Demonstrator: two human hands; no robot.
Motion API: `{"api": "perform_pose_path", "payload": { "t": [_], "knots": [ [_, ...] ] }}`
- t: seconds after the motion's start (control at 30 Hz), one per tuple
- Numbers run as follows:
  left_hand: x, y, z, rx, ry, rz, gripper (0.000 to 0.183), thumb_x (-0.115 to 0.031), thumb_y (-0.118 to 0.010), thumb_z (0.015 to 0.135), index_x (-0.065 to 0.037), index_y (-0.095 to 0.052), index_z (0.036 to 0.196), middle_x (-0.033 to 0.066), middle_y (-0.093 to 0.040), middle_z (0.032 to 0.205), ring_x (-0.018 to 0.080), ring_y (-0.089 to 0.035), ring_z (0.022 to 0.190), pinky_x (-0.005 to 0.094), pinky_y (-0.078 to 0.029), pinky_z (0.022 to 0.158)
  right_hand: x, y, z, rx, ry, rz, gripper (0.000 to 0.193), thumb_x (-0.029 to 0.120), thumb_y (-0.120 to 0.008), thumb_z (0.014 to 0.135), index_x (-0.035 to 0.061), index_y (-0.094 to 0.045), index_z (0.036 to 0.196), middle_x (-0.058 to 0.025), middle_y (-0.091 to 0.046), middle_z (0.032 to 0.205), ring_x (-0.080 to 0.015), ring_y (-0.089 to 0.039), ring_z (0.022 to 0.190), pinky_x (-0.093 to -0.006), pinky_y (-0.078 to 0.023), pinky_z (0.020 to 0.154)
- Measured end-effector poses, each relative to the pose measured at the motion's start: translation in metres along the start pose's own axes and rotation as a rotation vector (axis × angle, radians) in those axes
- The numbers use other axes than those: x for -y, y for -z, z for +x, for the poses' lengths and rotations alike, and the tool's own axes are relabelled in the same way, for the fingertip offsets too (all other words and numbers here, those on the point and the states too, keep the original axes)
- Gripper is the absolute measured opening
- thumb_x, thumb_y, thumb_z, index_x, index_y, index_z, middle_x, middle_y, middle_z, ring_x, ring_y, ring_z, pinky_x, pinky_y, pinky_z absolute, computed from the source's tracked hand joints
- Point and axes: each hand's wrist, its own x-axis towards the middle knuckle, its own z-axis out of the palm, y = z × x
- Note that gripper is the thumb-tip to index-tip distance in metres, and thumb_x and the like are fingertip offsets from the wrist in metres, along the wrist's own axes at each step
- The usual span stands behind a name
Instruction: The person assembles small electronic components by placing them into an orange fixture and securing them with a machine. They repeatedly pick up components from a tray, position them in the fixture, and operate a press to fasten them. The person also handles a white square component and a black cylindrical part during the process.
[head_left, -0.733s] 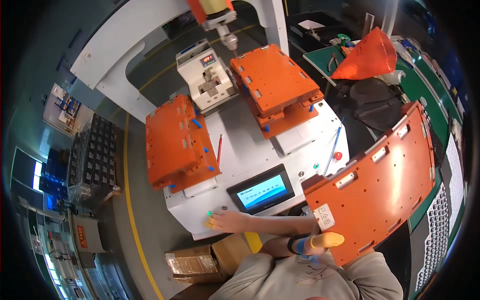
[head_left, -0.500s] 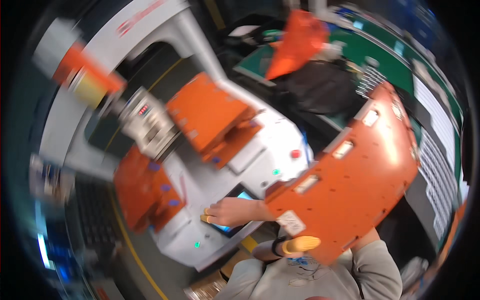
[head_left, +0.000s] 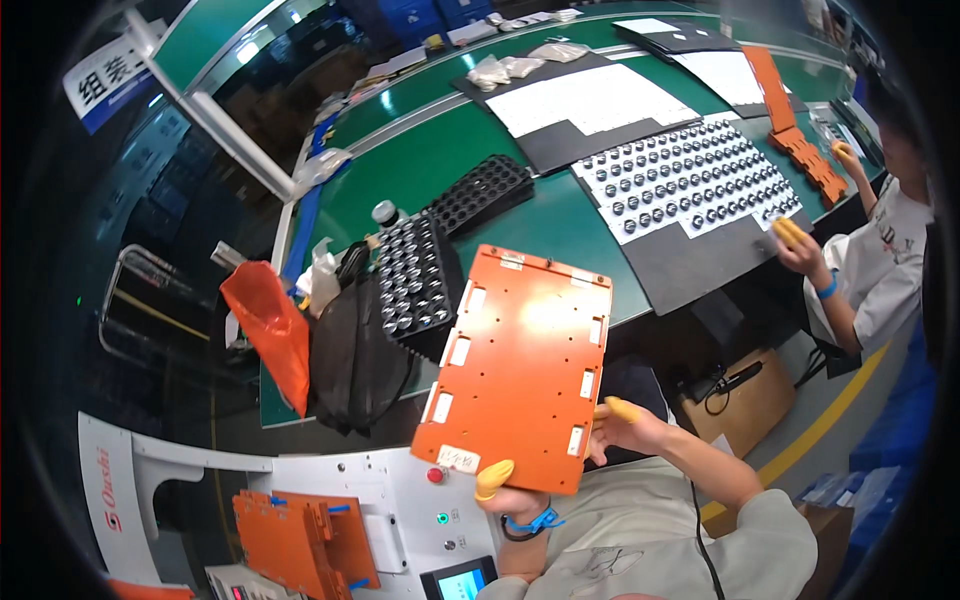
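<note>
A large orange perforated plate (head_left: pixel 525 370), with pale rectangular inserts along its long sides and a white label near its near edge, is tilted up in front of me. My left hand (head_left: pixel 515 500), in yellow finger cots and with a blue and black band at the wrist, grips its near left edge. One covered finger lies over the plate's face; the others are hidden beneath. My right hand (head_left: pixel 630 432), also in yellow finger cots, closes at the plate's right edge, its fingertips partly hidden.
A white machine (head_left: pixel 420 490) with a red button and orange fixtures (head_left: pixel 290 545) stands at lower left. On the green bench (head_left: pixel 400 165) lie a black tray (head_left: pixel 412 275) of round parts and a white sheet (head_left: pixel 690 180) of black knobs. A co-worker's hand (head_left: pixel 800 247) is at right.
My view has swung right, from the machine toward the bench. My right hand has left the machine's control screen and come to the plate's right edge; my left hand still holds the plate.
</note>
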Motion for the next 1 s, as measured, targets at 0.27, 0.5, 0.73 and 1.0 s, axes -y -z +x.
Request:
{"api": "perform_pose_path", "payload": {
  "t": [0.27,0.5,0.73,1.0],
  "knots": [
    [0.063,-0.001,0.021,-0.147,0.244,0.161,0.055,-0.028,-0.054,0.076,0.003,-0.055,0.122,0.0151,-0.063,0.112,0.0302,-0.064,0.1,0.0433,-0.051,0.09,0.018,-0.014,-0.015,-0.327,0.263,-0.556,0.069,0.048,-0.075,0.086,-0.0018,-0.056,0.131,-0.0107,-0.068,0.109,-0.0169,-0.066,0.1,-0.0309,-0.054,0.084],
    [0.084,-0.022,0.024,-0.071,0.264,0.412,0.061,-0.047,-0.054,0.091,-0.002,-0.049,0.13,0.0119,-0.062,0.113,0.0243,-0.065,0.097,0.0376,-0.055,0.079,0.027,-0.024,0.011,-0.527,0.538,-0.423,0.072,0.031,-0.079,0.086,-0.004,-0.045,0.138,-0.0104,-0.063,0.121,-0.0165,-0.066,0.101,-0.0316,-0.055,0.084],
    [0.09,-0.015,0.047,-0.085,0.152,0.361,0.07,-0.062,-0.042,0.096,-0.004,-0.044,0.135,0.0122,-0.06,0.118,0.0247,-0.065,0.095,0.037,-0.056,0.069,0.053,-0.001,0.027,-0.529,0.503,-0.198,0.055,0.025,-0.076,0.087,-0.0049,-0.05,0.126,-0.0107,-0.068,0.094,-0.017,-0.069,0.072,-0.0294,-0.059,0.066],
    [0.064,0.041,0.093,0.274,0.096,0.747,0.06,-0.025,-0.084,0.081,0.002,-0.052,0.125,0.0089,-0.064,0.103,0.0144,-0.066,0.086,0.026,-0.056,0.068,0.066,0.025,0.027,-0.572,0.577,-0.181,0.064,0.046,-0.071,0.088,-0.0047,-0.052,0.122,-0.0106,-0.068,0.09,-0.0174,-0.069,0.068,-0.0283,-0.058,0.062]
  ]
}}
